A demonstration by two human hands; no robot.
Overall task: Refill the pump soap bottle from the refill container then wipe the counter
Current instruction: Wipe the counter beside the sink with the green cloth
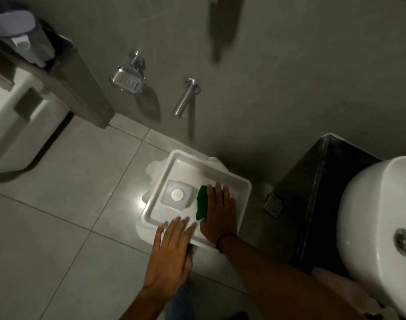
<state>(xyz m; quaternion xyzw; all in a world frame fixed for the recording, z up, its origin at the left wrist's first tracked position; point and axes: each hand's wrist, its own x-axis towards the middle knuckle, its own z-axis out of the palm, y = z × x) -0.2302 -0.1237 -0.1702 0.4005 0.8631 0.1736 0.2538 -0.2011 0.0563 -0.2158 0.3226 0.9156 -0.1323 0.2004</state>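
Observation:
A white square stool top [229,179] with a raised rim stands low on the tiled floor. On it sits a translucent square container with a round white cap [177,195]. My right hand [218,213] lies flat on a green cloth [200,203], pressing it onto the white surface right of the container. My left hand [172,248] rests flat with fingers spread on the near rim of the top. No pump soap bottle shows.
A chrome spout [184,98] and a metal soap dish [126,82] stick out of the grey wall. A white basin [380,229] on a dark counter [322,185] is at the right, a floor drain [273,204] beside it. A white bin stands at the left.

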